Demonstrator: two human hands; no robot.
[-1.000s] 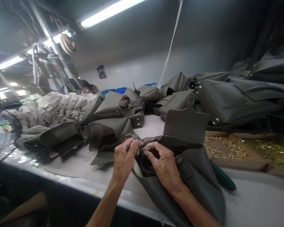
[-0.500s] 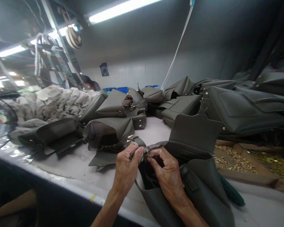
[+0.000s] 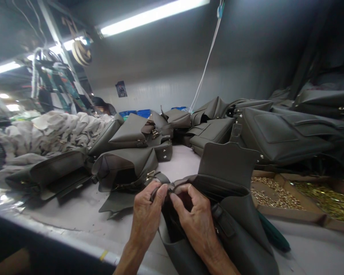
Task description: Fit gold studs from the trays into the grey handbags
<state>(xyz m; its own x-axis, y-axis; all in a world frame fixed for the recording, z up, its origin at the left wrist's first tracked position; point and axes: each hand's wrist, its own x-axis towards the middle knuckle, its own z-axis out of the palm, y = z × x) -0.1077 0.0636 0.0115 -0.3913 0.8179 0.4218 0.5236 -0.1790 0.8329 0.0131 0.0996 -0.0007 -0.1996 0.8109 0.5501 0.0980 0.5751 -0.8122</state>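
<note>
A dark olive-grey handbag (image 3: 246, 233) stands on the worktable in front of me, its mouth gaping and its flap (image 3: 227, 162) raised at the back. At the bag's left side, a strap (image 3: 162, 176) of the same colour runs to my fingers. My left hand (image 3: 147, 210) pinches this strap between thumb and forefinger. Right beside it, my right hand (image 3: 196, 217) is closed in a pinch at the same spot, its fingers on the strap. Whatever small part lies between the fingertips is mostly hidden.
Trays of small gold rivets (image 3: 275, 193) and gold fittings (image 3: 326, 198) stand at the right. A dark green object (image 3: 276, 233) pokes out beside the bag. More handbags (image 3: 126, 168) cover the table's back and left, with pale cloth (image 3: 60, 131) behind. A person (image 3: 103, 107) is partly visible far back.
The view has shifted a little, so the whole scene sits slightly further left. Both hands keep their pinch at the strap, with only slight finger movement.
</note>
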